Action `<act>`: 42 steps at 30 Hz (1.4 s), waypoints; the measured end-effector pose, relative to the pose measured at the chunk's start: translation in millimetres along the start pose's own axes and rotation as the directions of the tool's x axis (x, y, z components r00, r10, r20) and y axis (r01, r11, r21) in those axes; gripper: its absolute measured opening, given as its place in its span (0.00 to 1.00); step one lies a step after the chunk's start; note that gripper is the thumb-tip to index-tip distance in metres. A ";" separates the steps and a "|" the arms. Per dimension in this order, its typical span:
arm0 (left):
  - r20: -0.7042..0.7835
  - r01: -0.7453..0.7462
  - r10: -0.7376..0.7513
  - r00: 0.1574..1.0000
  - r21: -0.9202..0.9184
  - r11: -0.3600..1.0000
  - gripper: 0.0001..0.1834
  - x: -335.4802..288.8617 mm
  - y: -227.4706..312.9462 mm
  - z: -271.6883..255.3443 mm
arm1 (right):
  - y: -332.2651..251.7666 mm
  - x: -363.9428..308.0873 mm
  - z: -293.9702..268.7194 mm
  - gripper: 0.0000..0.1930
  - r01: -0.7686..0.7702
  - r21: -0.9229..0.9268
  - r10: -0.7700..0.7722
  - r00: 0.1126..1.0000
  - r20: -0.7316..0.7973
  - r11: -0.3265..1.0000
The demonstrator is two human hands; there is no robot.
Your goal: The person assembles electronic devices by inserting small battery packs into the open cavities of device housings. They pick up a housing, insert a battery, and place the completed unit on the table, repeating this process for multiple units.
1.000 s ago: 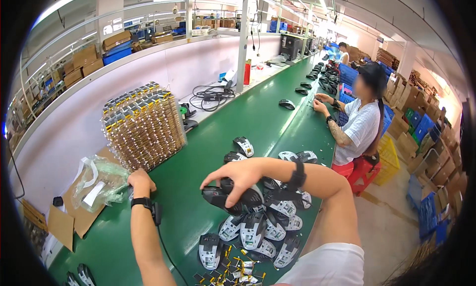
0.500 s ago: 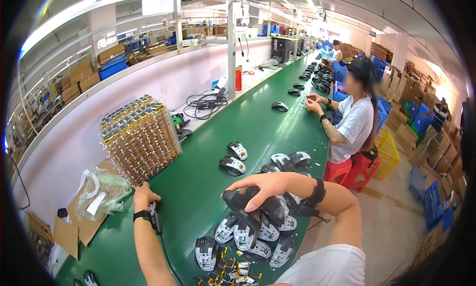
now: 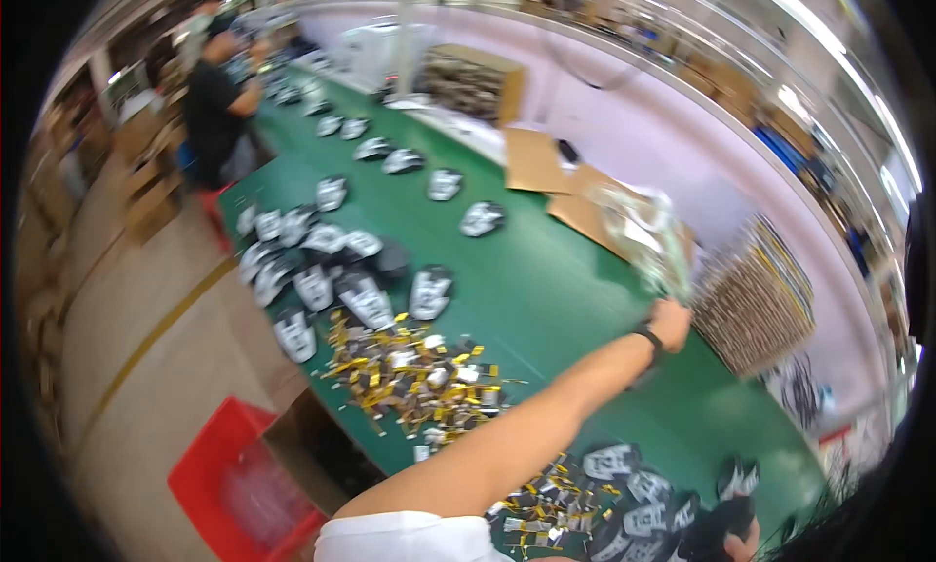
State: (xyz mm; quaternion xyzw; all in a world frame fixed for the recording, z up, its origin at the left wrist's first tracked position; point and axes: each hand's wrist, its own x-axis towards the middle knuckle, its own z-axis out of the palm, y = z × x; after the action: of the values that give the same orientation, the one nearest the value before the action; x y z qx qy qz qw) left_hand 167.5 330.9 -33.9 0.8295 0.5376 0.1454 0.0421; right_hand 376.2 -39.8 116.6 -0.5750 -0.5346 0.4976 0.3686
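Observation:
My left hand reaches across the green bench. Its fingers are curled, beside a clear plastic bag and a tall stack of wired, yellow-edged parts; what it holds is hidden and blurred. At the lower right edge my right hand, mostly cut off, grips a black computer mouse. Several half-assembled mice with pale undersides lie beside it. Left of my arm is a heap of small battery-like parts with yellow tape; a smaller heap lies to its right.
More mice cluster along the bench's left side, others farther back. Flat cardboard lies by the pale partition. A red bin and an open carton stand beside the bench. A person in black works at the far left.
The view has swung left, bringing the battery heap, red bin and another worker into sight. My right hand still grips a black mouse, now at the lower right edge. My left stays near the stack.

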 end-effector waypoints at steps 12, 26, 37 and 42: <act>-0.121 0.136 -0.173 0.977 -0.265 0.955 0.29 -3.2 -35.3 27.6 | -29.6 22.5 26.7 0.46 -0.021 0.104 0.015 0.998 0.065 0.994; 0.090 0.481 -0.476 0.875 -0.278 0.831 0.16 39.7 -36.1 74.8 | -23.4 22.3 11.6 0.37 -0.186 0.180 0.177 0.982 0.067 0.966; 0.330 0.231 -0.342 0.880 0.331 0.915 0.20 112.6 -24.6 82.9 | 20.9 53.5 -14.2 0.40 -0.199 -0.022 0.200 0.968 0.155 0.980; 0.279 0.328 -0.345 0.896 0.110 0.938 0.11 107.4 -12.4 83.4 | 20.7 80.6 -9.9 0.41 -0.295 -0.024 0.293 0.932 0.214 0.955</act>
State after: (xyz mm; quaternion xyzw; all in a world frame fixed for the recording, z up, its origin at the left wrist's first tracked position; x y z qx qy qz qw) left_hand 221.3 440.4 -95.2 0.7372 0.6647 -0.0050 0.1212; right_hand 385.5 37.1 84.7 -0.5896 -0.4773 0.6088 0.2325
